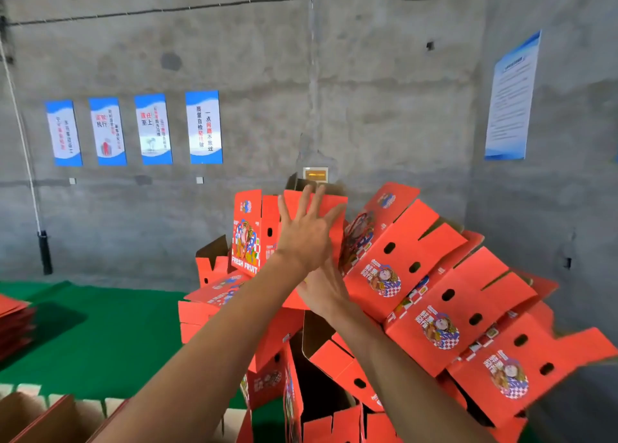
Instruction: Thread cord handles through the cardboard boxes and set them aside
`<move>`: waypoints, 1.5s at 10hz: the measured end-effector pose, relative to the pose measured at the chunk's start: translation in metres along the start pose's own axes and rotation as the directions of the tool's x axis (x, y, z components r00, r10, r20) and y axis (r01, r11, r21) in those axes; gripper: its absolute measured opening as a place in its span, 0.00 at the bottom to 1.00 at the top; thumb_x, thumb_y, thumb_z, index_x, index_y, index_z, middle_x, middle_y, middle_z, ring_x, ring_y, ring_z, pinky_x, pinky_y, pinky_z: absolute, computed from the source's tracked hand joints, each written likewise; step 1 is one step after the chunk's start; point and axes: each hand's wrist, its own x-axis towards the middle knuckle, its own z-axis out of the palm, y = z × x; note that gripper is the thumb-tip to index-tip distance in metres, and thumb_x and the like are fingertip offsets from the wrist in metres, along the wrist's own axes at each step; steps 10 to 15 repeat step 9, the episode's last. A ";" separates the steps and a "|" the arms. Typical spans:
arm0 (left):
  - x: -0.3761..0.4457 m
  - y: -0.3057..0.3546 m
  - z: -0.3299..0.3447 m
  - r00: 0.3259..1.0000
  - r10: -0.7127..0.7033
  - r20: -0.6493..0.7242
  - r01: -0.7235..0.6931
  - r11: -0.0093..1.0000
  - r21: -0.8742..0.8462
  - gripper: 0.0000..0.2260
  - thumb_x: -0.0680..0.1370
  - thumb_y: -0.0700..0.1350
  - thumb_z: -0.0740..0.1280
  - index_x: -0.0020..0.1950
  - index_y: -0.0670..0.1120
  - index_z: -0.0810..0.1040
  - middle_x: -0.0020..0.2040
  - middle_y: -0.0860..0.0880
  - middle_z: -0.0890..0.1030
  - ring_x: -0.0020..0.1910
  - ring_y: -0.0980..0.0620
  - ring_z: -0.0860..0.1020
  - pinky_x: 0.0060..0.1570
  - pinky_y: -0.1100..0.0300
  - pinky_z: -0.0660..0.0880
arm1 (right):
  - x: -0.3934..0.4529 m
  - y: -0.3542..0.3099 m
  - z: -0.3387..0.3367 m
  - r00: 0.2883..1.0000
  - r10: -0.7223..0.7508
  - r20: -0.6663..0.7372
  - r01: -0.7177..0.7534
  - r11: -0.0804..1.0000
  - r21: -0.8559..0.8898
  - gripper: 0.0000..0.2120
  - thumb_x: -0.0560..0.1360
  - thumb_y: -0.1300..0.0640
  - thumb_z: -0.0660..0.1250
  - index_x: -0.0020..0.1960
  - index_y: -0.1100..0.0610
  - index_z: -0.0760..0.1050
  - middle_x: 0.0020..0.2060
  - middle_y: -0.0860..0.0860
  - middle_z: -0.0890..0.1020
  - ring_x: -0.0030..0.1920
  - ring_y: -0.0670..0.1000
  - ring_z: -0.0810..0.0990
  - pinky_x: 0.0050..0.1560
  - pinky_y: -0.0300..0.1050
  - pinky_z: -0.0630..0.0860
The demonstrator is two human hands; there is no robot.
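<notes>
The left hand [306, 230] is spread wide, fingers straight and fanned, its palm laid flat against the top flap of an upright red box [322, 208] at the peak of a heap. The right hand [322, 292] sits just below and behind the left wrist, palm against the same heap; its fingers are hidden by the left forearm, so whether it is flat or gripping cannot be told.

To the right of both hands, a leaning stack of flattened boxes [444, 295] slopes down and away, each of smooth red printed cardboard with brown corrugated edges, notched flaps, oval punched holes in pairs and a round cartoon emblem. Just left of the left hand stands another upright box [246, 238] printed "FRESH FRUIT". Below the forearms, part-opened boxes [321, 359] show dark brown interiors; nothing can be made out inside them. No cord shows clearly on any box.

Far left of the hands lies green matting [97, 329] with a low pile of flat red sheets [13, 325] at the edge. Beyond the hands rises a rough grey concrete wall [384, 91] carrying blue-and-white posters [204, 126].
</notes>
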 end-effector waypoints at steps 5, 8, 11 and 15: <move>-0.040 -0.047 0.054 0.993 0.013 0.116 0.026 0.945 -0.325 0.25 0.81 0.46 0.62 0.78 0.57 0.66 0.84 0.52 0.50 0.83 0.50 0.44 0.77 0.32 0.51 | -0.022 0.005 0.018 0.988 -0.057 0.144 0.067 0.995 -0.067 0.23 0.80 0.53 0.65 0.74 0.58 0.70 0.72 0.56 0.69 0.68 0.60 0.71 0.66 0.56 0.73; -0.067 -0.058 0.024 0.995 -0.026 0.096 0.063 0.910 -0.409 0.22 0.82 0.46 0.64 0.78 0.54 0.69 0.81 0.52 0.62 0.80 0.49 0.59 0.77 0.43 0.56 | -0.041 -0.010 -0.016 0.998 -0.056 0.042 0.050 0.991 0.123 0.24 0.81 0.57 0.66 0.76 0.57 0.68 0.74 0.52 0.69 0.75 0.53 0.69 0.69 0.52 0.72; -0.115 -0.055 0.011 0.996 -0.082 -0.039 0.048 0.838 -0.544 0.20 0.82 0.46 0.65 0.75 0.50 0.72 0.75 0.52 0.72 0.73 0.47 0.71 0.71 0.46 0.68 | -0.089 -0.008 -0.042 0.988 -0.013 -0.153 0.054 0.962 0.269 0.21 0.82 0.54 0.66 0.73 0.54 0.72 0.68 0.46 0.76 0.68 0.47 0.75 0.68 0.43 0.72; -0.115 -0.055 0.011 0.996 -0.082 -0.039 0.048 0.838 -0.544 0.20 0.82 0.46 0.65 0.75 0.50 0.72 0.75 0.52 0.72 0.73 0.47 0.71 0.71 0.46 0.68 | -0.089 -0.008 -0.042 0.988 -0.013 -0.153 0.054 0.962 0.269 0.21 0.82 0.54 0.66 0.73 0.54 0.72 0.68 0.46 0.76 0.68 0.47 0.75 0.68 0.43 0.72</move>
